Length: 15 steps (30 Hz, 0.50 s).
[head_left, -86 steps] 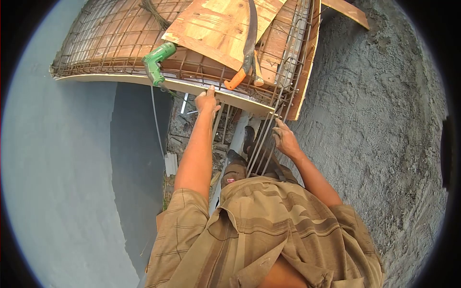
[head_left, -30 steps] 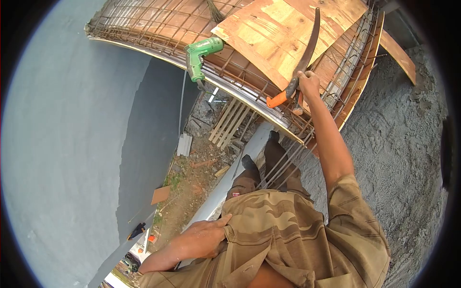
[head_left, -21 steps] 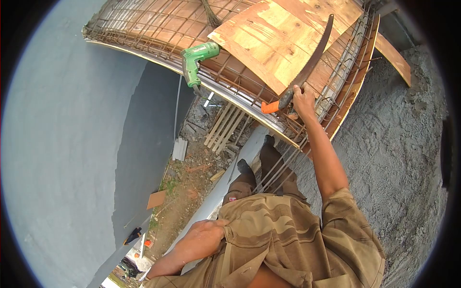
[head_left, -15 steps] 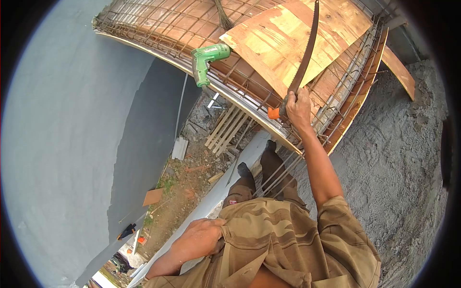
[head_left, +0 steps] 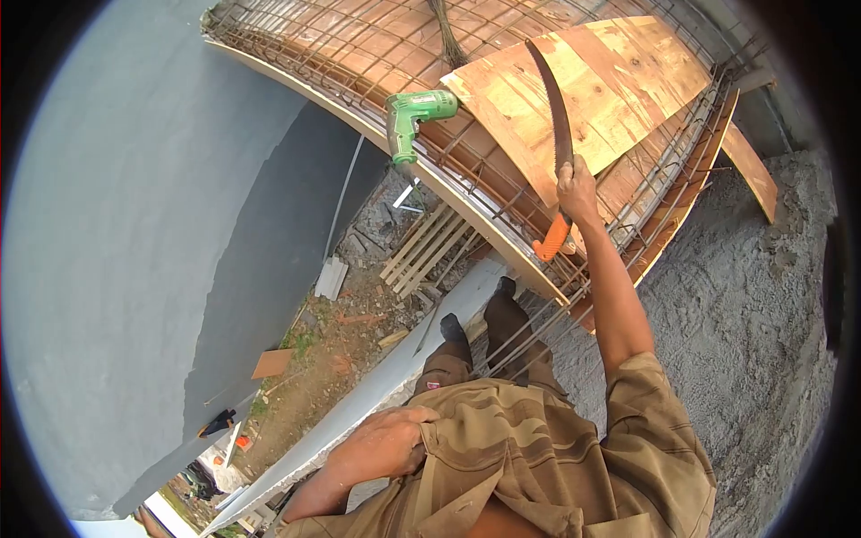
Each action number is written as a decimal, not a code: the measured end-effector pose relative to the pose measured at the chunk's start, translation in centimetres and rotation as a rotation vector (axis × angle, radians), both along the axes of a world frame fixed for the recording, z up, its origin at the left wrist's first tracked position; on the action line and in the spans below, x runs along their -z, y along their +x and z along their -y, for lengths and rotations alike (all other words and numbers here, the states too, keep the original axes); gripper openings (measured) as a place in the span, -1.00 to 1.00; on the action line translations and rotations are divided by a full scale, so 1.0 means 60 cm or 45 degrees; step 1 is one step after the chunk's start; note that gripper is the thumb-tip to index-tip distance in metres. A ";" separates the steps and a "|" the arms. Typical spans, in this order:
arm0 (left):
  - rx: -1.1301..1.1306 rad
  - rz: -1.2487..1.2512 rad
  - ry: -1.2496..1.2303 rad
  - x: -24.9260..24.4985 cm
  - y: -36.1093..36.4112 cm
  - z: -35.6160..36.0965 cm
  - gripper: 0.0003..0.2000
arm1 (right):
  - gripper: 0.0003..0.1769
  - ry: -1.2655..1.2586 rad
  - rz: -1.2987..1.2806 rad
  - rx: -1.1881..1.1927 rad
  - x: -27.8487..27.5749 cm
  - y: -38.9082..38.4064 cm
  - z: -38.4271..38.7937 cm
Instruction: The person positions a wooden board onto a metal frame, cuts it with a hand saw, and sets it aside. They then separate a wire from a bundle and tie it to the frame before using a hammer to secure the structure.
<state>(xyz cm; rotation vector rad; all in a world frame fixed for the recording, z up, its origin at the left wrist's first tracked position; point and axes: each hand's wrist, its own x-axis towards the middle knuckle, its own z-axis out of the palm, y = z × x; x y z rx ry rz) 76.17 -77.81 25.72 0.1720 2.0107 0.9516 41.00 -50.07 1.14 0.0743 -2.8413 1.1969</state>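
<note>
My right hand (head_left: 577,186) is closed around a curved pruning saw (head_left: 553,108) where the blade meets the orange handle. The toothed blade points up and away over a plywood sheet (head_left: 619,90), and the handle's end sticks out below my hand. At my waist, my left hand (head_left: 381,444) is closed on the edge of my brown shirt (head_left: 511,430); its fingertips are partly hidden. A green power drill (head_left: 417,112) lies on the rebar grid near the formwork's edge, left of the plywood.
Crossed rebar (head_left: 332,45) covers the wooden formwork. A bundle of thin sticks (head_left: 448,40) lies on it. Rebar ends jut toward my legs. Below are a wall ledge (head_left: 395,368), a slatted wooden pallet (head_left: 430,247) and rubble. Rough grey concrete (head_left: 717,341) lies to the right.
My right hand has shifted slightly right and up, swinging the saw's tip left and exposing more of the orange handle. The view has shifted a little. My left hand stays at the shirt.
</note>
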 end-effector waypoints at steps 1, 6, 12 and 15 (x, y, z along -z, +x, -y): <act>-0.023 0.001 0.003 -0.003 -0.001 0.001 -0.59 | -0.75 -0.008 -0.062 0.036 -0.014 -0.002 -0.005; -0.093 -0.040 0.009 -0.018 -0.015 0.013 -0.69 | -0.72 -0.433 0.157 0.284 -0.066 -0.046 -0.016; -0.071 -0.014 -0.003 -0.028 -0.018 0.018 -0.62 | -0.48 -1.268 0.188 0.395 -0.049 -0.192 -0.075; -0.019 -0.014 -0.140 -0.041 -0.014 0.005 -0.66 | -0.33 -0.488 0.115 0.325 -0.062 -0.117 -0.079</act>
